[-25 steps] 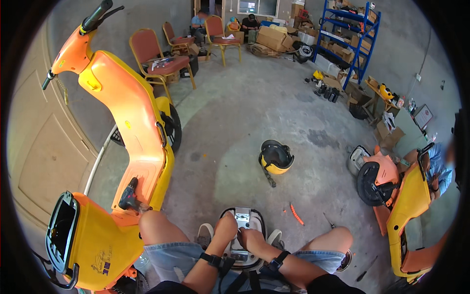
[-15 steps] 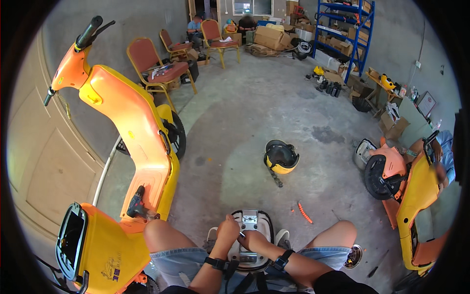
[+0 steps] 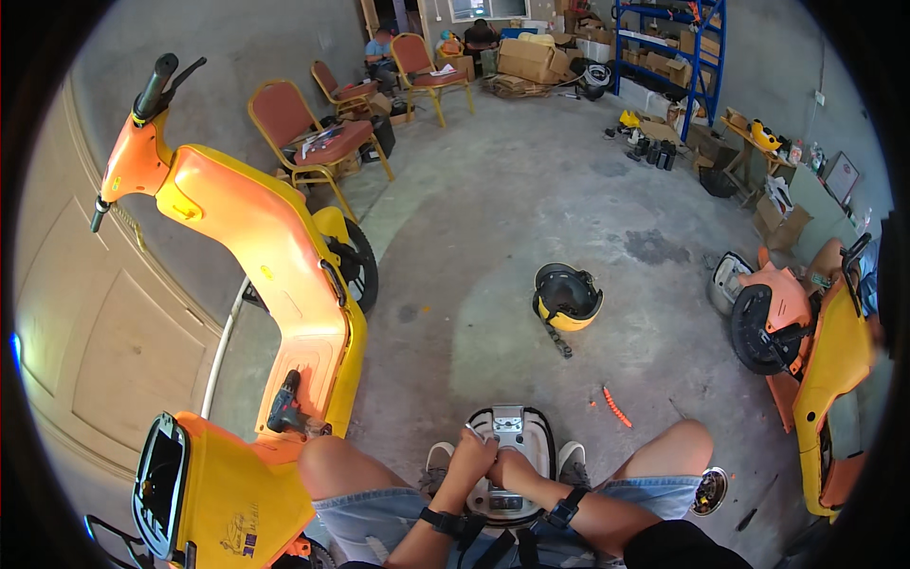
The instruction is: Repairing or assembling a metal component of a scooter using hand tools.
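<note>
Both my hands meet over a grey-white scooter seat [image 3: 542, 444] seen from its underside, lying between my knees with a dark rim. A metal hinge plate [image 3: 508, 423] is fixed at its far end. My left hand [image 3: 471, 461] is closed, and a slim silvery metal rod [image 3: 475, 433] sticks out past its fingers; its other end is hidden. Against it, my right hand [image 3: 513, 472] is curled, its fingertips mostly covered, so what they hold cannot be made out. Straps and black wristbands cross my wrists.
A yellow-orange scooter [image 3: 256, 228] stands at left, a power drill [image 3: 286, 406] on its footboard. Ahead lie a yellow helmet [image 3: 567, 299] and an orange coiled piece [image 3: 616, 406]. At right are a round metal dish [image 3: 711, 491], a screwdriver [image 3: 755, 504] and another scooter [image 3: 825, 379].
The view has shifted, so the scene sits farther right. My left hand has turned and come up over the right, and the silvery rod now shows at its far side rather than between the hands.
</note>
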A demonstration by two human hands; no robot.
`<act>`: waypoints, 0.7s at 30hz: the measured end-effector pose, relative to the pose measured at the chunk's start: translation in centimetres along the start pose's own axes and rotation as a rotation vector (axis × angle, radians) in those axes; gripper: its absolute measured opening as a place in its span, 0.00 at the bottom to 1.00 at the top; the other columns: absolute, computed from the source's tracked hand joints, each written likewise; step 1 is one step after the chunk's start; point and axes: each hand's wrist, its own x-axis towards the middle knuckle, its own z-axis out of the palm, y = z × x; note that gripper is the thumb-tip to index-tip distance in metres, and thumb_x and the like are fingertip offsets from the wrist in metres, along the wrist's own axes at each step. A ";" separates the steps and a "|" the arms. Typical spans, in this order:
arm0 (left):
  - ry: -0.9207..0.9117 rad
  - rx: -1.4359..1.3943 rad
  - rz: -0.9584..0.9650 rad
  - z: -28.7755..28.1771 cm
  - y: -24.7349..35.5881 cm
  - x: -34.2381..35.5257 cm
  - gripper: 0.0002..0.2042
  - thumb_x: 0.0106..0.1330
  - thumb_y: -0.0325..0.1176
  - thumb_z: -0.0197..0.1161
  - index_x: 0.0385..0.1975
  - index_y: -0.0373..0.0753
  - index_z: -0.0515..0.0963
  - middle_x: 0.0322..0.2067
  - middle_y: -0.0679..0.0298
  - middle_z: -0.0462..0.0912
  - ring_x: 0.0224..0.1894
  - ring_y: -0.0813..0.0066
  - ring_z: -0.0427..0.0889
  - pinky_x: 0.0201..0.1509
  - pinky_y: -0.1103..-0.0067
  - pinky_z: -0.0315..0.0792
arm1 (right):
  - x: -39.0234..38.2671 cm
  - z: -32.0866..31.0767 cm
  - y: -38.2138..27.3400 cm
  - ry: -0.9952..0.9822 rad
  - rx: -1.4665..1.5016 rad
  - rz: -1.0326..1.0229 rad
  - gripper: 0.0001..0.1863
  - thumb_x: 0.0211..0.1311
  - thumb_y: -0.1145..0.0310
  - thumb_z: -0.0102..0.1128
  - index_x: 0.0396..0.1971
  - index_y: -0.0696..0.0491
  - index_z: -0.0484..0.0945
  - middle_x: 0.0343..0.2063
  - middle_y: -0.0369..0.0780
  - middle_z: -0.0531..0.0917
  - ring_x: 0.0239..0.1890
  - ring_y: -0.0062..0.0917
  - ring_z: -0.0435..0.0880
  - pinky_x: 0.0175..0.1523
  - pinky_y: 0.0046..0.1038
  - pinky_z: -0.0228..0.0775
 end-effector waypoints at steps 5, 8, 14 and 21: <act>-0.173 0.247 0.128 -0.4 -0.3 0.7 0.23 0.55 0.37 0.52 0.39 0.18 0.64 0.31 0.31 0.76 0.36 0.36 0.78 0.43 0.57 0.72 | -1.6 1.2 -1.7 -0.012 -0.024 0.106 0.16 0.56 0.62 0.48 0.33 0.58 0.79 0.33 0.54 0.81 0.42 0.50 0.78 0.45 0.44 0.70; -0.257 0.328 0.178 0.2 -0.6 1.4 0.23 0.56 0.36 0.50 0.40 0.17 0.64 0.31 0.33 0.78 0.37 0.38 0.79 0.44 0.57 0.72 | -2.3 2.1 -2.8 0.126 0.210 0.253 0.15 0.59 0.63 0.47 0.38 0.57 0.77 0.36 0.54 0.81 0.44 0.49 0.77 0.44 0.42 0.69; -0.483 0.468 0.321 0.1 1.4 1.8 0.25 0.57 0.38 0.48 0.44 0.17 0.64 0.33 0.36 0.79 0.40 0.41 0.79 0.46 0.59 0.72 | -2.7 4.0 -2.1 0.324 0.315 0.261 0.10 0.57 0.74 0.46 0.31 0.59 0.78 0.30 0.54 0.81 0.40 0.50 0.79 0.41 0.44 0.69; -0.301 0.305 0.308 -0.2 0.1 0.9 0.20 0.57 0.39 0.51 0.39 0.25 0.66 0.28 0.35 0.78 0.34 0.38 0.78 0.43 0.55 0.70 | -3.8 1.6 -4.7 0.159 0.438 0.219 0.12 0.56 0.72 0.46 0.33 0.59 0.78 0.33 0.53 0.81 0.42 0.49 0.79 0.41 0.41 0.70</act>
